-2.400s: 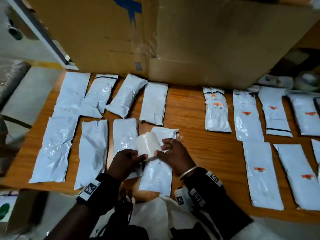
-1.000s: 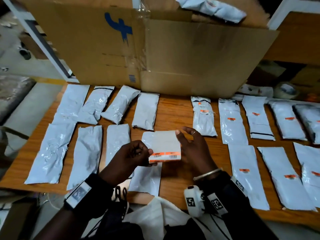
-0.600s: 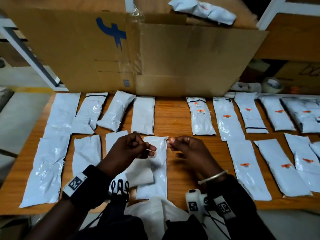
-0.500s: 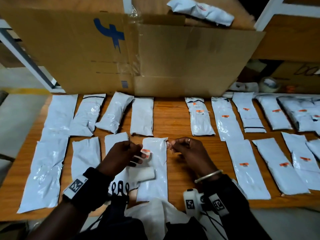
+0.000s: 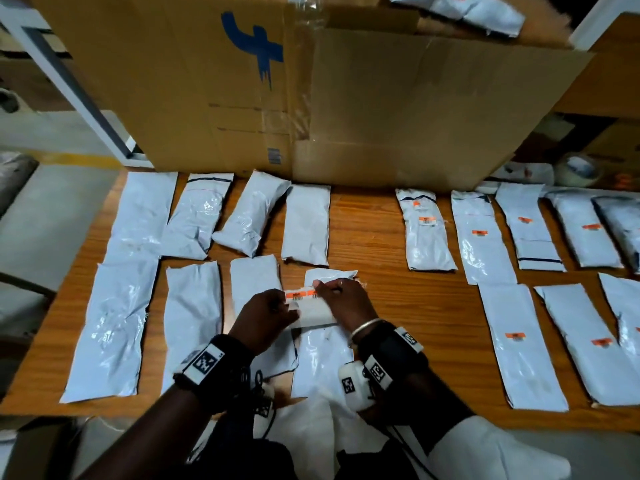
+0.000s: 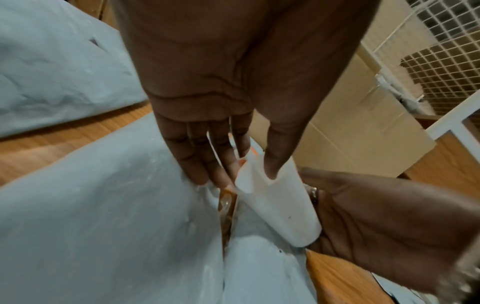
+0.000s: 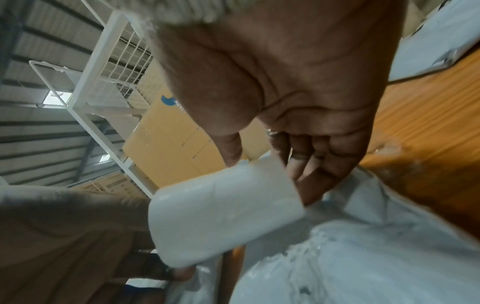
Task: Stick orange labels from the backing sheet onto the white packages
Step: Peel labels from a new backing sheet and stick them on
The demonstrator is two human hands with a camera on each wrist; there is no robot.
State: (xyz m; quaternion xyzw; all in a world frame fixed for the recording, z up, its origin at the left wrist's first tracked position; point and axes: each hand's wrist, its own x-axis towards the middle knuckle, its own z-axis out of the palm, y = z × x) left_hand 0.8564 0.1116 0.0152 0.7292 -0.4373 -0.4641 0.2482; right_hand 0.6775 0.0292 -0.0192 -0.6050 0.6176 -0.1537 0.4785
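Observation:
Both hands hold the white backing sheet (image 5: 313, 311) above an unlabelled white package (image 5: 323, 365) at the table's near middle. Orange labels (image 5: 299, 295) run along the sheet's far edge. My left hand (image 5: 285, 304) pinches the sheet's left side, thumb on top in the left wrist view (image 6: 249, 174). My right hand (image 5: 318, 285) pinches the far right edge beside the right-hand label. The right wrist view shows that right hand (image 7: 262, 164) on the curled sheet (image 7: 223, 216). Several unlabelled packages (image 5: 192, 323) lie to the left; several labelled packages (image 5: 429, 233) lie to the right.
A large cardboard box (image 5: 311, 98) stands along the back of the wooden table (image 5: 367, 230), with one package (image 5: 460, 8) on top. A tape roll (image 5: 578, 169) sits at the back right. Bare wood shows between the two groups of packages.
Half a second ago the sheet hung curled from my left hand near the package, with the right hand apart. Now it is raised and spread between both hands, orange labels showing.

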